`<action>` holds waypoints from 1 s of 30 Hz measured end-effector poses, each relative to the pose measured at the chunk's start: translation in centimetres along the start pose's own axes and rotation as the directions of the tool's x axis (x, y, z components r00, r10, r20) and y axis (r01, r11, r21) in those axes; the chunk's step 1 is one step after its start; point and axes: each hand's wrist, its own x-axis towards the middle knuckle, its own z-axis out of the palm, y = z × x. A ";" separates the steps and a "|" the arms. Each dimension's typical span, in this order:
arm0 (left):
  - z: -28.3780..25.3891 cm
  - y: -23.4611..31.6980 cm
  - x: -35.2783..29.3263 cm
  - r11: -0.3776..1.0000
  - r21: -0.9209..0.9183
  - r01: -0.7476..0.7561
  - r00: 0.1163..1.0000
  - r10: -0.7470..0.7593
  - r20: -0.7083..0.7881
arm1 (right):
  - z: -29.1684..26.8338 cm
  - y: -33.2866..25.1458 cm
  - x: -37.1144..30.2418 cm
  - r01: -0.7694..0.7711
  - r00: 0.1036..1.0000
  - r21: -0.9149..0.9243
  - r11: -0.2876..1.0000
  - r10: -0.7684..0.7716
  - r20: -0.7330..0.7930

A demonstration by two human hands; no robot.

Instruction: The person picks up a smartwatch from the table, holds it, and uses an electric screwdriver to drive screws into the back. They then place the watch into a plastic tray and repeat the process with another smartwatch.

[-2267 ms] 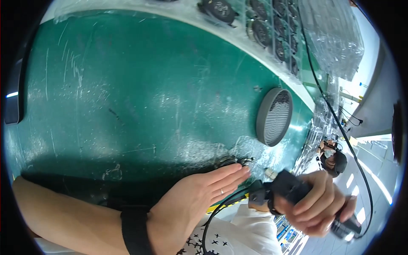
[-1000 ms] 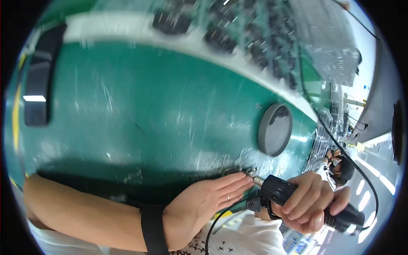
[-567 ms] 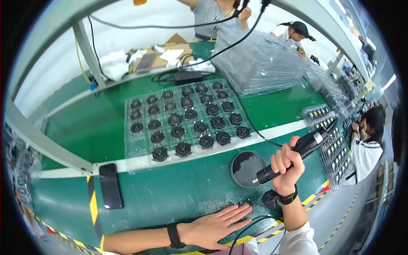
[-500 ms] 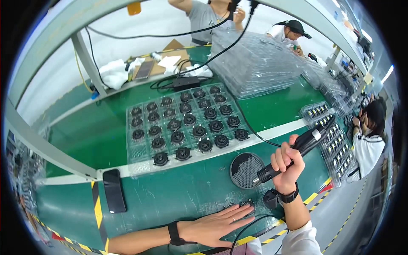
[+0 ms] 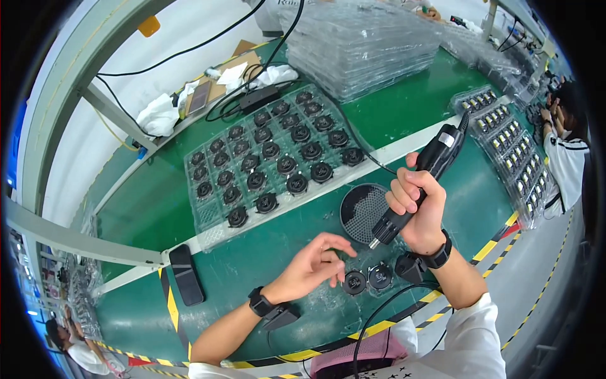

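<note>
Over the near half of the green table (image 5: 227,268), the right hand (image 5: 420,205) has its fingers closed around a black electric screwdriver (image 5: 439,155), tilted so that its metal tip points down toward the near edge. The tip is apart from the two round black parts (image 5: 380,276), which lie side by side near that edge. The left hand (image 5: 309,268) is loosely bent, thumb and forefinger apart, just beside the left one of these parts; whether something small sits among its fingers, I cannot tell.

A round grey dish (image 5: 360,227) with small dark pieces in it stands farther in, between the hands and the white strip (image 5: 416,140) along the table's far edge. Across that strip reaches a clear tray (image 5: 205,218) bearing rows of similar black parts, with a stack of clear trays (image 5: 372,57) behind it. A dark phone (image 5: 187,275) lies near the far left corner. Yellow and black tape (image 5: 379,327) runs along the near edge.
</note>
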 end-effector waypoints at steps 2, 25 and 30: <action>-0.1 -0.5 -0.1 0.988 0.141 0.068 0.996 -0.074 0.043 | 0.0 0.5 -0.5 -0.027 1.000 -0.038 0.999 0.027 -0.012; 0.6 -1.3 -0.4 0.884 0.467 -0.002 0.999 0.025 -0.042 | 0.4 2.1 -1.1 -0.073 0.997 -0.177 0.982 0.073 -0.007; 1.0 -1.1 -0.8 0.878 0.477 0.025 0.999 -0.007 -0.041 | 0.1 2.2 -1.3 -0.080 0.997 -0.173 0.982 0.082 0.005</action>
